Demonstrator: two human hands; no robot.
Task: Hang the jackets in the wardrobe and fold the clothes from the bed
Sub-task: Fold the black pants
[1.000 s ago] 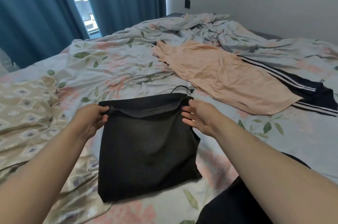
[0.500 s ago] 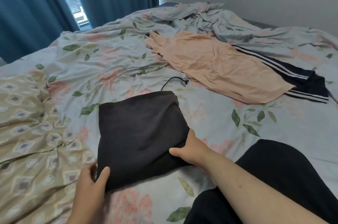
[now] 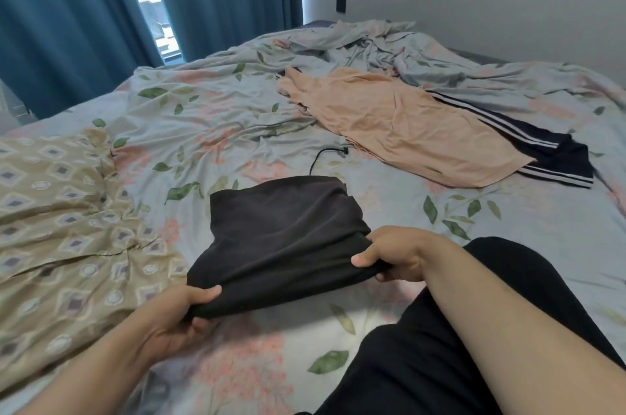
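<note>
The folded black garment (image 3: 281,235) lies on the bed (image 3: 210,116). Its far edge rests on the bed and its near edge is raised off it.

- Left hand (image 3: 179,323): grips the near-left corner of the black garment, thumb on top, fingers curled underneath.
- Right hand (image 3: 396,255): grips the near-right corner of the black garment, thumb on top, fingers wrapped under the fold.

A thin black cord (image 3: 325,157) runs out from the far edge of the black garment and lies looped on the bed.

Left of the black garment, a beige diamond-patterned garment (image 3: 61,228) is spread flat, near it but not touching.

Beyond the black garment and to its right lies a peach garment (image 3: 399,123), which partly covers a navy garment (image 3: 548,153) with white stripes.

At the near right of the black garment is the person's leg (image 3: 457,330) in black trousers.

Blue curtains (image 3: 67,24) hang well beyond the black garment, to its left
</note>
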